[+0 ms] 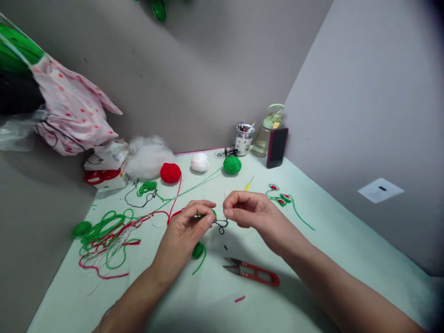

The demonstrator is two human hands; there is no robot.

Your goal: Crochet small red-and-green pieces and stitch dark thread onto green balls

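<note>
My right hand (248,210) is closed in a pinch around a thin needle (225,197), whose tip points up above the fingers. Across from it, my left hand (189,226) has thumb and fingers pressed together on a black thread (221,228), which runs in a small loop between the hands. Part of a green piece shows behind the left fingers; most of it is hidden. Under the left hand lies a small green crocheted piece (197,250) with a loose tail. Orange-handled thread snips (255,273) rest on the table below the hands.
Yarn balls in red (170,173), white (200,162) and green (232,165) sit toward the back. Tangled yarn strands (107,236) spread at left, near white stuffing (147,157). A pen cup (243,141), bottle (262,138) and phone (277,148) stand at back right.
</note>
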